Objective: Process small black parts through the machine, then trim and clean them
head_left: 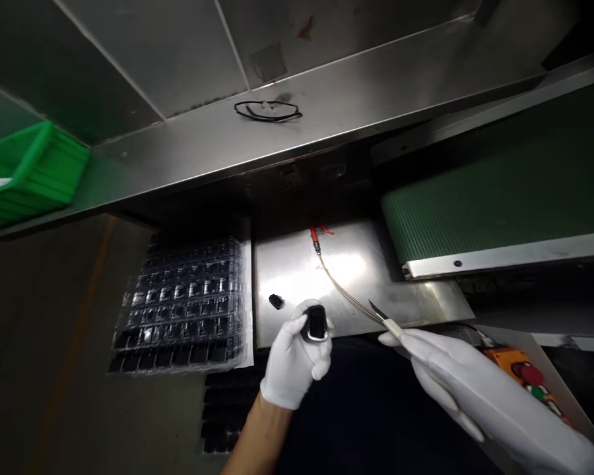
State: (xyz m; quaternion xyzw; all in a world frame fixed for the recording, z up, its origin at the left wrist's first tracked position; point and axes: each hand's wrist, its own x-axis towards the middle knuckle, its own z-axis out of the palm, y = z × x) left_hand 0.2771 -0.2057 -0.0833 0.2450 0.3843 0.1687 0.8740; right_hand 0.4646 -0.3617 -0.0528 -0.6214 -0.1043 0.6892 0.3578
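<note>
Right hand (pixel 480 382), white-gloved, grasps a craft knife (pixel 387 320) over a steel tabletop (pixel 297 284), with a green conveyor belt (pixel 495 191) beyond. Left hand (pixel 292 356), also gloved, clenches a black part (pixel 317 323) just above the steel. A clear tray (pixel 178 310) of black parts sits left of the tabletop, below a green bin (pixel 30 171). Glasses (pixel 267 111) lie on a steel ledge (pixel 178 158). A second black part (pixel 276 301) rests near the left hand.
</note>
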